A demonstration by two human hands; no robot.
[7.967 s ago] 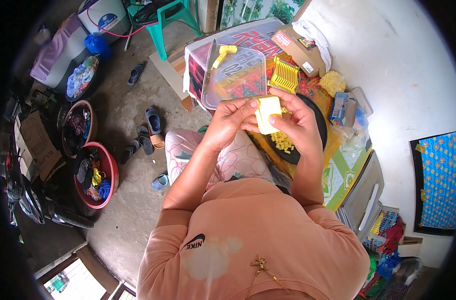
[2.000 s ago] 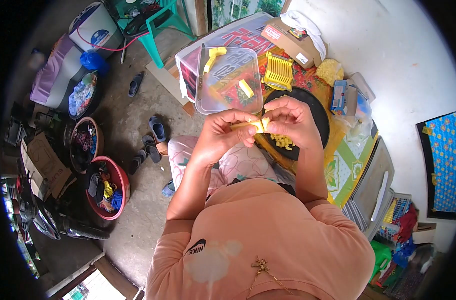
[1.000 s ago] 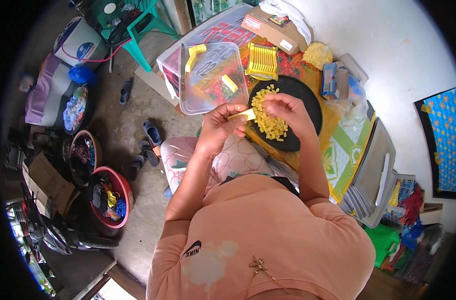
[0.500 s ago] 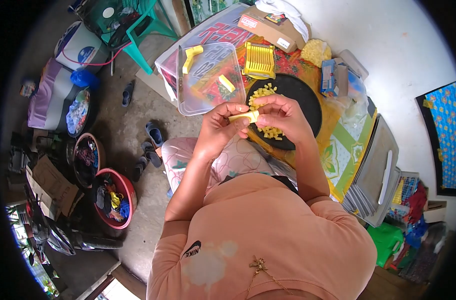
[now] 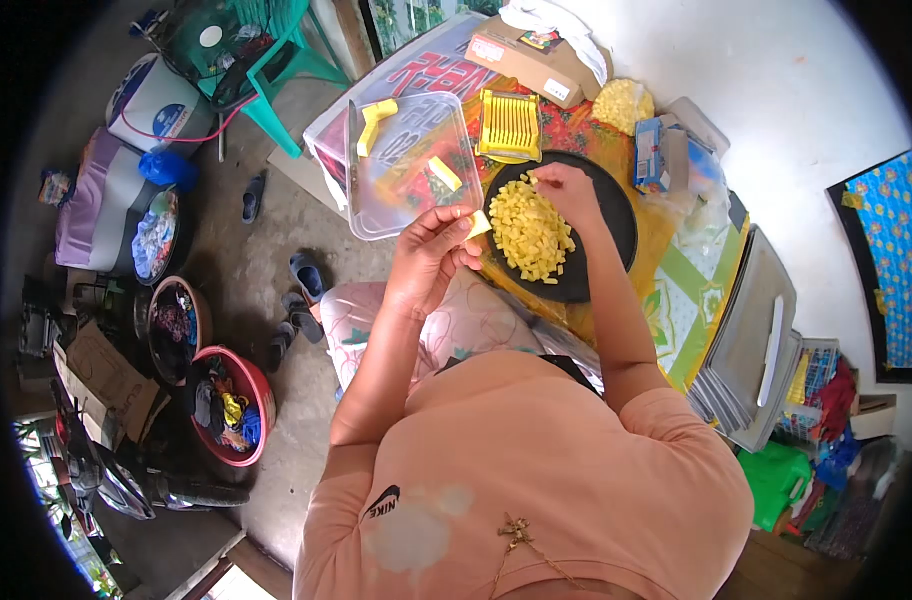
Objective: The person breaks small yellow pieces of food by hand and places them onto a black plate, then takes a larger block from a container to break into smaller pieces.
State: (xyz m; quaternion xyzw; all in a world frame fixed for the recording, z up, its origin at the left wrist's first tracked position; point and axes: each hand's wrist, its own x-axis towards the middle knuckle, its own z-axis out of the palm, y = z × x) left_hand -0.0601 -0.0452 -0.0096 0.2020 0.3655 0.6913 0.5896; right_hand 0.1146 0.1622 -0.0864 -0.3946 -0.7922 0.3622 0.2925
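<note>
Arms bent before us, we work with our hands apart, our left forearm angled up and inward and our right forearm reaching farther forward. Our left hand is raised, thumb and fingers pressed together in a pinch, while our right hand turns its back upward, fingers pointing inward, their tips too small to read.

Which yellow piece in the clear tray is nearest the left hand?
The lone bar toward the right of the clear tray; the rest sits upper left, farther off.
</note>
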